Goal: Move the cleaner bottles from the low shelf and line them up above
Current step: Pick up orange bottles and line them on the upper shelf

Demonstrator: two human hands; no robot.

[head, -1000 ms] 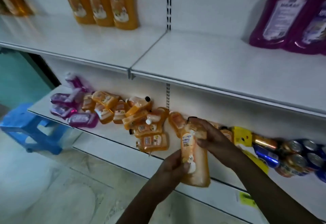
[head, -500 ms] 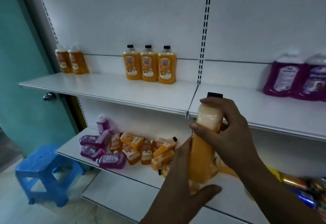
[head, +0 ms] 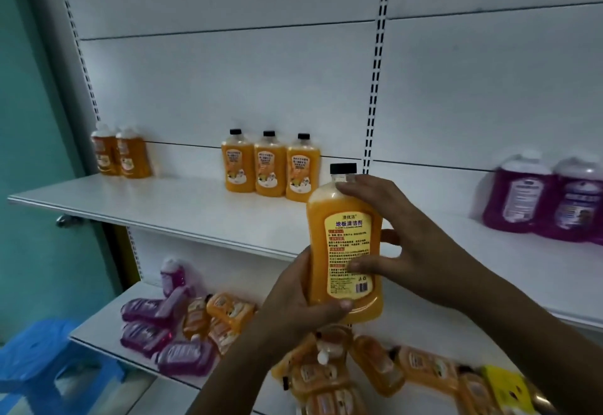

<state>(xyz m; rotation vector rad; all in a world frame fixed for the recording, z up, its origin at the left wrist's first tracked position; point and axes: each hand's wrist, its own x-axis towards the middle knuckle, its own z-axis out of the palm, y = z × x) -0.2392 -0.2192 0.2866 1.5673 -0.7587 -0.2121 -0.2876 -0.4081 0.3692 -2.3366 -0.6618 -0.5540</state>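
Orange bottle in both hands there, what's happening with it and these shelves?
A person holds an upright orange bottle with the left hand under its base and the right hand around its side, in front of the upper shelf. Three matching bottles already stand there in a row. More lie jumbled on the low shelf.

A bottle (head: 344,251) is held upright between both hands, before the upper shelf (head: 182,209). The left hand (head: 293,313) is under its base, the right hand (head: 414,251) on its right side. Three bottles (head: 270,166) stand in a row far behind it, two more (head: 120,153) far left. Toppled bottles (head: 182,326) lie on the low shelf (head: 98,323) below.
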